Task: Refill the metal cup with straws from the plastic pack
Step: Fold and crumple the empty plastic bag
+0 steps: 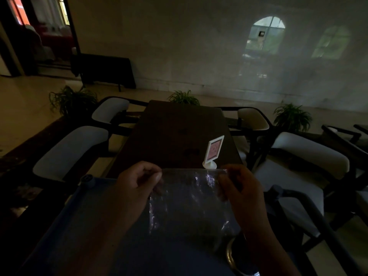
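I hold a clear plastic pack (189,204) up in front of me over a blue cart top (83,226). My left hand (137,182) pinches its top left corner and my right hand (242,188) pinches its top right corner. The pack hangs down between them and its contents are too dark to make out. Below my right wrist a round metal cup (232,255) shows part of its shiny rim, mostly hidden by my forearm. The scene is very dim.
Beyond the cart stands a dark wooden table (179,132) with a small white sign holder (213,152) near its close edge. Padded chairs (69,152) flank the table on both sides. Potted plants (72,99) sit on the floor behind.
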Demonstrator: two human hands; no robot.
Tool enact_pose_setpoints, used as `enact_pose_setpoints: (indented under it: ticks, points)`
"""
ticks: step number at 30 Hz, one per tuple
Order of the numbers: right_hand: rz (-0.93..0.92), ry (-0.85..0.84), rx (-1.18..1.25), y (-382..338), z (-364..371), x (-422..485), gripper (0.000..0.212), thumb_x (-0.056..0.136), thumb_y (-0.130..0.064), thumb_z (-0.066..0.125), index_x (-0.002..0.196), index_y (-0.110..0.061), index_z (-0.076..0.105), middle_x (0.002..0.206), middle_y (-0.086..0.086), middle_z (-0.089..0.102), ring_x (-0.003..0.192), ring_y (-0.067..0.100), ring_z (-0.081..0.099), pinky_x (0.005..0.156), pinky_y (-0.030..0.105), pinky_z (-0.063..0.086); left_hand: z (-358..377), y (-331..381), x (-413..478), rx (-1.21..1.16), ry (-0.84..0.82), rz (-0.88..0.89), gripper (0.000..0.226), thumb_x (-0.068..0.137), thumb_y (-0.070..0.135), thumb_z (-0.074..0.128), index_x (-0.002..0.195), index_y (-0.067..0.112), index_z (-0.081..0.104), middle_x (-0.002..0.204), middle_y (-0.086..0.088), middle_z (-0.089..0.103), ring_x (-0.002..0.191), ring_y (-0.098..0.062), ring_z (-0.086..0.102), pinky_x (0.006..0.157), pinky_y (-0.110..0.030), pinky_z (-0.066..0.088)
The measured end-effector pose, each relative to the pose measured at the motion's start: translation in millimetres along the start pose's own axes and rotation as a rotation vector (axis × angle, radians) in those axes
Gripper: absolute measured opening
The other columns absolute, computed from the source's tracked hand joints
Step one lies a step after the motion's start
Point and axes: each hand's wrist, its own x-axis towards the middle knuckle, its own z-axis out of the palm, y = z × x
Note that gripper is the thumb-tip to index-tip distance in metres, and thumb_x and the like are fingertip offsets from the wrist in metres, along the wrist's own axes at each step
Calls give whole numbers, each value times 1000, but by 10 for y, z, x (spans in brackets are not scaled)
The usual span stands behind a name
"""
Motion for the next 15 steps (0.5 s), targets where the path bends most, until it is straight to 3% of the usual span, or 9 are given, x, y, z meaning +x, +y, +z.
enact_pose_setpoints:
  ticks: [3, 6, 9, 10, 12, 15]
  points:
    - [254, -203, 55, 64, -40, 2, 19, 86, -29, 63, 105, -28, 61, 88, -6, 72, 72, 13, 72, 55, 21, 56, 37, -29, -10, 0, 66, -37, 13, 92, 19, 61, 92, 31, 66, 85, 6, 73, 71, -9, 71, 56, -19, 54]
    - [338, -309, -62, 168, -79, -39, 7, 90, -23, 62, 94, -26, 67, 84, -3, 74, 72, 14, 72, 60, 24, 57, 69, -66, -42, -58, 135, -130, 11, 91, 26, 63, 98, 33, 66, 90, 11, 73, 77, -5, 70, 59, -19, 53]
    - [346, -244, -36, 219, -83, -68, 11, 91, -17, 61, 91, -25, 68, 82, 0, 74, 70, 15, 72, 57, 21, 57, 77, -145, -84, -243, -50, -373, 33, 83, 47, 62, 114, 35, 63, 105, 4, 74, 95, -14, 71, 80, -39, 56]
    - [346, -232, -24, 217, -82, -62, 12, 92, -16, 60, 92, -25, 67, 82, -2, 74, 71, 14, 72, 55, 18, 56, 80, -164, -107, -283, -139, -436, 37, 80, 48, 63, 113, 33, 64, 106, 3, 74, 98, -16, 70, 81, -39, 56]
    - [347, -228, -10, 207, -94, -58, 13, 92, -14, 59, 94, -25, 67, 83, -8, 74, 70, 10, 72, 54, 16, 54, 105, -181, -158, -274, -243, -467, 36, 76, 43, 66, 108, 27, 68, 101, 5, 76, 93, -11, 72, 74, -29, 53]
    - [348, -229, -14, 224, -136, -54, 13, 92, -16, 59, 93, -26, 67, 85, -4, 74, 72, 12, 72, 58, 21, 56, 132, -191, -178, -309, -247, -449, 19, 82, 23, 66, 99, 17, 72, 90, -3, 77, 82, -16, 73, 65, -26, 54]
